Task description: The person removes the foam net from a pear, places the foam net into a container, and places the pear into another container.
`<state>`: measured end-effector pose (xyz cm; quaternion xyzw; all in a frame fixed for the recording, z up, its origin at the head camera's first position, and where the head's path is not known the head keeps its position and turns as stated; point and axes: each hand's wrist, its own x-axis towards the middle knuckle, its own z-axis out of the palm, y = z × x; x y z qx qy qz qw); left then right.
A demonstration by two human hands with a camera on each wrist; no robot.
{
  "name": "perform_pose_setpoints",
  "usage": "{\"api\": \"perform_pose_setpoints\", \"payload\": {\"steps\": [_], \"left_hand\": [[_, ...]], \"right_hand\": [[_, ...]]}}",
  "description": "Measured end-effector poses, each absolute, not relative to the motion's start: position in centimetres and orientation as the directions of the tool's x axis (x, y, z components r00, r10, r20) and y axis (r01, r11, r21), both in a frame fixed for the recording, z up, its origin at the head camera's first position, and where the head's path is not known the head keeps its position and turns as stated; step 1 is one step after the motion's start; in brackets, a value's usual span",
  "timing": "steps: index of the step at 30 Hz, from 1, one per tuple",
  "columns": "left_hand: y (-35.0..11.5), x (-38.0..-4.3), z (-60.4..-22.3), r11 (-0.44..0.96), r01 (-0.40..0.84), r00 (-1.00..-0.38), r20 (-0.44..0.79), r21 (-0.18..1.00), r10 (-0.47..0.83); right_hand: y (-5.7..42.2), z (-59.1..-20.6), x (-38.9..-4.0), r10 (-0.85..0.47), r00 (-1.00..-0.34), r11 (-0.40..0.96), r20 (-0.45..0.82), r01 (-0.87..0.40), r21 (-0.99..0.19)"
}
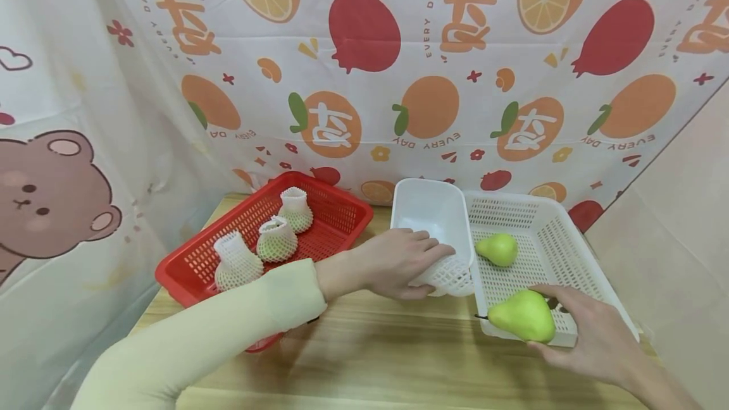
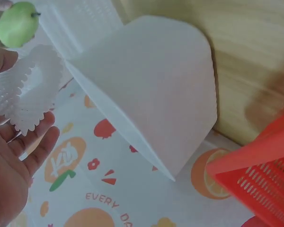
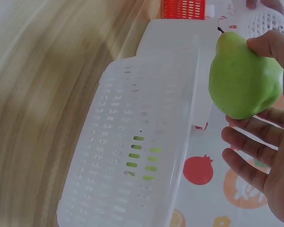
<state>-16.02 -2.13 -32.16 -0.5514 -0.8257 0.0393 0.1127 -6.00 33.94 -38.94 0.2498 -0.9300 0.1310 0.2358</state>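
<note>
My right hand (image 1: 598, 331) grips a green pear (image 1: 524, 316) by its wide end, above the front of the white basket (image 1: 569, 252). The pear's stem points left toward my other hand. Between the thumb and fingers of my left hand (image 1: 398, 261) is a white foam net sleeve (image 1: 450, 276), held in front of the white bin (image 1: 431, 198). In the left wrist view the mouth of the foam net sleeve (image 2: 35, 90) gapes, with a jagged rim. Another green pear (image 1: 498, 249) lies inside the white basket.
At the left stands a red basket (image 1: 342, 217) holding several net-wrapped pears (image 1: 277, 239). The white bin stands between the two baskets, close to the white basket. A printed curtain (image 1: 364, 112) hangs right behind them. Wooden tabletop (image 1: 387, 359) shows in front.
</note>
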Motion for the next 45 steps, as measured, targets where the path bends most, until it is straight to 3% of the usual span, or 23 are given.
{"api": "perform_pose_setpoints", "payload": {"steps": [9, 33, 45], "left_hand": [[-0.6, -19.8, -31.7, 0.424, 0.886, -0.409, 0.113, -0.185, 0.905], [2.1, -26.1, -34.6, 0.666, 0.741, -0.672, -0.068, -0.093, 0.738], [2.0, -26.5, -35.5, 0.705, 0.704, -0.709, -0.113, -0.081, 0.696]], "right_hand": [[34.3, -39.1, -6.0, -0.4, -0.764, 0.844, 0.506, -0.523, -0.122], [34.5, -39.4, -6.3, -0.394, -0.765, 0.844, 0.509, -0.52, -0.128], [34.2, -39.5, -6.7, -0.394, -0.77, 0.842, 0.502, -0.521, -0.139]]}}
